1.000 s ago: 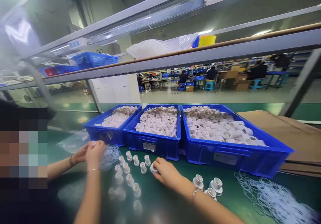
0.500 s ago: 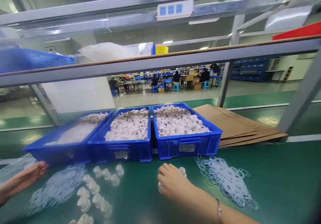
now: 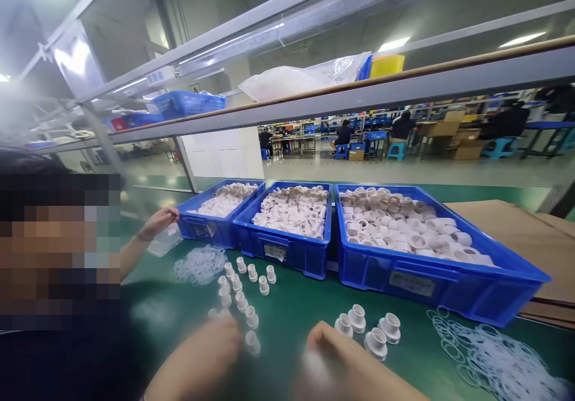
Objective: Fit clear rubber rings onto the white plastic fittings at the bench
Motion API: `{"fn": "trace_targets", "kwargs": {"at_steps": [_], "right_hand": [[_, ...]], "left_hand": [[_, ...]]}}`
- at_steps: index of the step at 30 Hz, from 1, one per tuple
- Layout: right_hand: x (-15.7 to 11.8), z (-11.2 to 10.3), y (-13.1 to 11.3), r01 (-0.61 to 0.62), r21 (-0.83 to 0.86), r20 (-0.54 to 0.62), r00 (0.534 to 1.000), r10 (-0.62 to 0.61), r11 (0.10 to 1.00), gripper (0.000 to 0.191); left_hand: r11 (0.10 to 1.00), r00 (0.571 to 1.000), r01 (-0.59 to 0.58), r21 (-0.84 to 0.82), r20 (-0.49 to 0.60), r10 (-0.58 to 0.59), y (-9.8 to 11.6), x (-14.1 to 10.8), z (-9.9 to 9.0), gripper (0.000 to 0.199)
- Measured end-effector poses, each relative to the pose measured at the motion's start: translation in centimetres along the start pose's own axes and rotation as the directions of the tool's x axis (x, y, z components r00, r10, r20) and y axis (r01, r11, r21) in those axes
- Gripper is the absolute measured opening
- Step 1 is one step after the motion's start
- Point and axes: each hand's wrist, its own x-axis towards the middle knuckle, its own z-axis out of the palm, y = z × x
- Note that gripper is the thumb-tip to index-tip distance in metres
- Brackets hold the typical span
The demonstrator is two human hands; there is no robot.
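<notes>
My left hand [image 3: 202, 353] and my right hand [image 3: 341, 362] are low in the head view, close together over the green table [image 3: 296, 311] and badly blurred. A pale smear shows by my right hand's fingers; what either hand holds is unclear. Rows of small white fittings [image 3: 242, 287] stand upright just beyond my left hand. Several wider flanged white fittings [image 3: 368, 329] stand just beyond my right hand.
Three blue bins of white fittings stand side by side: left [image 3: 211, 233], middle [image 3: 287, 257], right [image 3: 426, 281]. Clear rubber rings lie in piles at the left [image 3: 200, 266] and right [image 3: 494, 359]. A co-worker's hand [image 3: 157, 221] reaches toward the left bin. Flat cardboard [image 3: 516, 227] lies far right. A shelf rail [image 3: 359, 99] runs overhead.
The view swung right, then back left. Both my hands pulled back toward me and came together at the near edge. The co-worker's hand moved up to the left bin.
</notes>
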Motion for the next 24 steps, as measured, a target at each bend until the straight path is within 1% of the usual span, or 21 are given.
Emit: {"fn": "trace_targets", "kwargs": {"at_steps": [2,3,4,5,6,7,8,10,11,12,13,14,15,16,18,19,20,21,22,23,24], "right_hand": [[2.3,-0.1,0.1,0.001,0.109,0.013,1.0,-0.002,0.994,0.023],[3.9,-0.4,0.3,0.017,0.095,-0.014,1.0,-0.016,0.995,0.024],[5.7,-0.8,0.7,0.048,0.016,-0.062,0.997,-0.047,0.999,0.024],[7.6,-1.2,1.1,0.082,-0.12,-0.118,0.988,-0.096,0.989,0.024],[9.7,-1.7,1.6,0.11,-0.296,-0.167,0.972,-0.165,0.949,0.023],[11.7,-2.1,2.0,0.122,-0.462,-0.18,0.957,-0.227,0.879,0.023],[13.7,-2.4,2.4,0.128,-0.598,-0.162,0.947,-0.276,0.791,0.025],[17.1,-2.5,3.1,0.142,-0.761,-0.072,0.951,-0.301,0.633,0.033],[18.5,-2.4,3.4,0.148,-0.807,-0.026,0.958,-0.286,0.572,0.035],[19.5,-2.1,3.6,0.152,-0.838,0.01,0.965,-0.263,0.524,0.035],[20.3,-1.9,3.9,0.152,-0.857,0.033,0.97,-0.241,0.493,0.034],[20.7,-1.6,4.3,0.147,-0.868,0.046,0.975,-0.219,0.473,0.03],[20.9,-1.4,4.6,0.14,-0.881,0.054,0.979,-0.199,0.452,0.026],[20.8,-1.4,4.9,0.135,-0.891,0.059,0.981,-0.183,0.434,0.022],[19.8,-1.8,5.5,0.129,-0.903,0.065,0.984,-0.167,0.409,0.018],[19.0,-2.2,5.8,0.127,-0.908,0.066,0.985,-0.162,0.399,0.018],[17.9,-2.7,5.9,0.124,-0.913,0.066,0.985,-0.158,0.389,0.018],[16.8,-3.3,6.1,0.12,-0.917,0.066,0.986,-0.152,0.38,0.016],[15.5,-4.0,6.2,0.117,-0.921,0.068,0.988,-0.142,0.371,0.014],[14.1,-4.6,6.2,0.112,-0.926,0.069,0.989,-0.13,0.361,0.012],[12.7,-5.2,6.2,0.105,-0.929,0.068,0.991,-0.115,0.354,0.01]], "left_hand": [[0.996,0.999,0.0,0.09,-0.05,0.005,1.4,0.0,-1.3,0.043],[0.996,0.995,-0.007,0.091,-0.097,0.016,2.4,0.2,-2.0,0.044],[0.998,0.988,-0.033,0.056,-0.151,0.041,3.7,0.6,-2.8,0.045],[0.998,0.978,-0.066,-0.001,-0.199,0.065,5.0,1.1,-3.6,0.046],[0.992,0.965,-0.108,-0.071,-0.245,0.087,6.3,1.7,-4.6,0.047],[0.976,0.953,-0.153,-0.153,-0.284,0.105,7.5,2.5,-5.5,0.048],[0.954,0.944,-0.188,-0.233,-0.312,0.109,8.6,3.3,-6.5,0.048],[0.91,0.923,-0.227,-0.348,-0.374,0.087,10.1,5.3,-8.3,0.046],[0.901,0.889,-0.253,-0.352,-0.451,0.074,10.6,6.4,-9.0,0.046],[0.903,0.826,-0.295,-0.314,-0.558,0.076,10.7,7.4,-9.6,0.046],[0.909,0.73,-0.344,-0.236,-0.676,0.1,10.7,8.5,-10.1,0.046],[0.911,0.593,-0.395,-0.117,-0.79,0.156,10.6,9.5,-10.5,0.047],[0.903,0.432,-0.43,0.027,-0.872,0.232,10.3,10.5,-10.8,0.048],[0.882,0.266,-0.438,0.175,-0.912,0.313,10.0,11.4,-11.1,0.048],[0.816,-0.042,-0.38,0.436,-0.889,0.455,9.4,12.7,-11.7,0.049],[0.778,-0.211,-0.303,0.551,-0.834,0.509,9.3,13.1,-12.0,0.05],[0.728,-0.362,-0.19,0.659,-0.736,0.572,9.1,13.4,-12.4,0.052],[0.644,-0.465,-0.032,0.764,-0.582,0.667,9.1,13.4,-12.8,0.054],[0.492,-0.488,0.173,0.853,-0.36,0.796,9.0,13.4,-13.2,0.057],[0.235,-0.382,0.391,0.89,-0.076,0.921,9.0,13.2,-13.6,0.058],[-0.086,-0.174,0.569,0.818,0.222,0.959,8.9,13.0,-14.0,0.058]]}}
